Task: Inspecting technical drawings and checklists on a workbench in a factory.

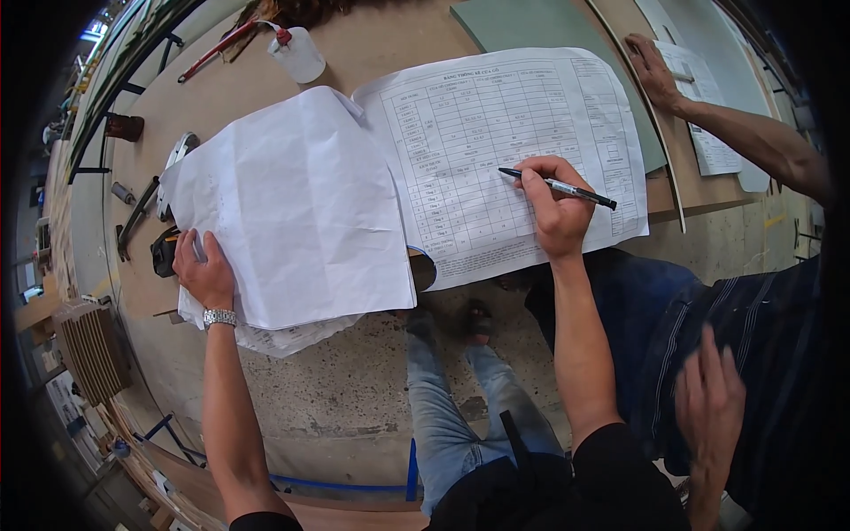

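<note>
Right hand [556,205] grips a black pen [558,187] on a printed table sheet [496,124]; left hand [204,270] lies open, flat on blank paper [292,203]. Squeeze bottle [298,53], contents unclear, stands beyond.

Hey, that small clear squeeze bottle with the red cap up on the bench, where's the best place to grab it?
Probably around the squeeze bottle's clear body, coming from above: it lies on its side on the bench, its red-capped end pointing toward the red-handled tool, so the body is the broadest free part.
</note>
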A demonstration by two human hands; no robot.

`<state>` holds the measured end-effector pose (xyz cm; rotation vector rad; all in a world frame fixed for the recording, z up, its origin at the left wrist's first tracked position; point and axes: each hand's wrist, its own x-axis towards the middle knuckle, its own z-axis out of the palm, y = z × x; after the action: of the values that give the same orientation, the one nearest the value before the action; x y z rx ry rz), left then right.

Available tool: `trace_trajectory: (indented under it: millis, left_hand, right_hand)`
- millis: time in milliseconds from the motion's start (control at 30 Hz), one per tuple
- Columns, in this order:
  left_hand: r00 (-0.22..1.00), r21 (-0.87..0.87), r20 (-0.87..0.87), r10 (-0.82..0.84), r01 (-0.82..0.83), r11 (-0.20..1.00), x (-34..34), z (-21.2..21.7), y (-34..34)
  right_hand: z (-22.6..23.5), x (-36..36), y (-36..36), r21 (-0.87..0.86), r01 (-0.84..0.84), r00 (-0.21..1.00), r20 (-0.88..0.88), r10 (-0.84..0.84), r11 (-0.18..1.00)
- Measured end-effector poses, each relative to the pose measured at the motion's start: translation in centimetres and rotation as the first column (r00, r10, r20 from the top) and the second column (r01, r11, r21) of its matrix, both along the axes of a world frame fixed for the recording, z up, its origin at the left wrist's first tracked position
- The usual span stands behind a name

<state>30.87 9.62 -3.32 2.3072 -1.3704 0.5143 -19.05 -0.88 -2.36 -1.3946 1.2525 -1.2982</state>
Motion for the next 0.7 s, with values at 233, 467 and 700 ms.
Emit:
trace_trajectory:
  millis: [233, 467, 700]
  left_hand:
    - [1.000, 0.013, -0.012, 0.015, -0.015, 1.000, -0.19, 0.19, -0.03]
    - [1.000, 0.008, -0.020, 0.008, -0.008, 1.000, -0.24, 0.15, -0.05]
    - [1.000, 0.004, -0.010, -0.006, 0.006, 1.000, -0.35, 0.29, -0.04]
  right_hand:
    - [0.20, 0.35, -0.05, 0.009, 0.002, 1.000, 0.021, -0.002, 1.000]
    - [0.11, 0.16, -0.04, -0.001, -0.008, 1.000, 0.013, 0.008, 1.000]
    - [0.09, 0.19, -0.05, -0.008, -0.002, 1.000, 0.018, 0.002, 1.000]
